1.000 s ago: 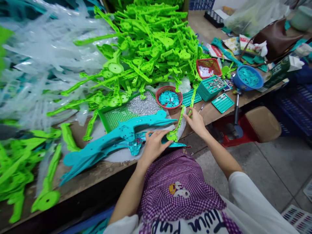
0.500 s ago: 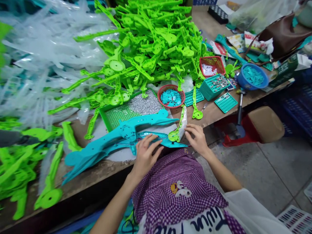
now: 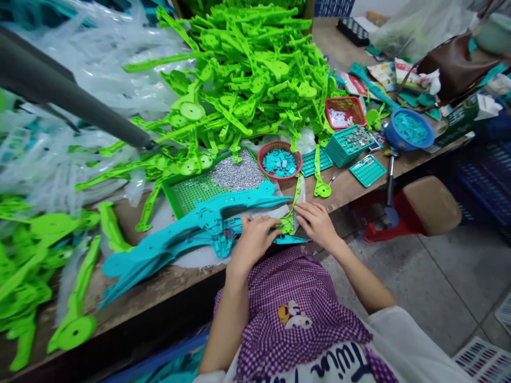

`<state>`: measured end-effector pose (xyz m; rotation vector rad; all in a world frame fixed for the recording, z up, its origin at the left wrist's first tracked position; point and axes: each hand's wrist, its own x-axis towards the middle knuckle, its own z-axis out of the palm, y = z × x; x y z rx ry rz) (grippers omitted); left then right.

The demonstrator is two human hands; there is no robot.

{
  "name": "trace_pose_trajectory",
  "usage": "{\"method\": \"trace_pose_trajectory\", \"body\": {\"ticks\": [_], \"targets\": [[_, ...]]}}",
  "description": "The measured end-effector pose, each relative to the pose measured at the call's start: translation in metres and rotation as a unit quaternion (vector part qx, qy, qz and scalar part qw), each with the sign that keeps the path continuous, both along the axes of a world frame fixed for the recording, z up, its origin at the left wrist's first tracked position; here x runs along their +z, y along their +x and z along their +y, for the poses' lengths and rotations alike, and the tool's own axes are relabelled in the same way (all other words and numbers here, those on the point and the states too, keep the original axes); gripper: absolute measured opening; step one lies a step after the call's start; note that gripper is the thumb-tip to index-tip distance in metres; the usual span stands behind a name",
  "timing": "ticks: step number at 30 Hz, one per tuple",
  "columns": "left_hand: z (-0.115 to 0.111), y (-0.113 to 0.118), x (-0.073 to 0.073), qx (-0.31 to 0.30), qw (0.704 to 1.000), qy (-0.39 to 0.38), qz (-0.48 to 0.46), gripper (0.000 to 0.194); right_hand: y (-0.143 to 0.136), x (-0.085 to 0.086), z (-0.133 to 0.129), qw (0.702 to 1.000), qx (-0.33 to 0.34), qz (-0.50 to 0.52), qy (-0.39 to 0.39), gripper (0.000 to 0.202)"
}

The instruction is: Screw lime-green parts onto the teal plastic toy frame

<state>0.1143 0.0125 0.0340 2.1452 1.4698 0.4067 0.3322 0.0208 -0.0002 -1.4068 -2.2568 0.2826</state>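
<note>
My left hand (image 3: 258,239) bends over the blue plastic part (image 3: 289,239) near the table's front edge, its fingertips at a small green piece (image 3: 286,225). Its fingers curl together there, and what they pinch is too small to make out. To the right, my right hand (image 3: 315,223) touches the green piece and the clear plastic strip (image 3: 300,197) along it; its grip is unclear. A large blue plastic part (image 3: 207,218) lies just left of and behind my left hand, with thin red wires showing at its middle.
Behind are a green tray (image 3: 187,194) of silvery bits, a red basket (image 3: 279,159) of blue pieces and a heap of green parts (image 3: 247,74). A dark grey tool (image 3: 80,96) crosses the upper left. A hammer (image 3: 391,175) lies at the right edge.
My left hand has moved right onto the green piece, and its spread fingers have drawn in. My right hand has shifted slightly left. The dark grey tool has come further into view at left.
</note>
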Motion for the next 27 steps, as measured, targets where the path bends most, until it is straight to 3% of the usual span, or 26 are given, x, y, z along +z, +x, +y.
{"method": "trace_pose_trajectory", "body": {"ticks": [7, 10, 14, 21, 24, 27], "targets": [[-0.009, -0.003, -0.007, -0.005, 0.996, 0.087, -0.009, 0.012, 0.008, 0.007, 0.011, 0.998, 0.039, 0.045, -0.015, 0.033], [-0.011, -0.003, -0.012, -0.005, 0.995, 0.101, -0.018, 0.013, 0.014, 0.009, 0.024, 0.998, 0.015, 0.061, -0.001, 0.034], [-0.011, -0.004, -0.017, -0.008, 0.993, 0.117, -0.024, 0.018, 0.019, 0.012, 0.051, 1.0, 0.001, -0.017, 0.001, 0.034], [-0.005, -0.014, -0.022, -0.08, 0.988, 0.133, -0.016, 0.025, 0.016, 0.03, 0.081, 0.979, 0.079, -0.177, -0.06, 0.035], [0.0, -0.018, -0.023, -0.116, 0.984, 0.137, -0.019, 0.028, 0.02, 0.033, 0.08, 0.976, 0.085, -0.184, -0.082, 0.036], [0.004, -0.02, -0.024, -0.127, 0.981, 0.142, -0.037, 0.029, 0.027, 0.027, 0.079, 0.983, 0.096, -0.123, -0.098, 0.038]]}}
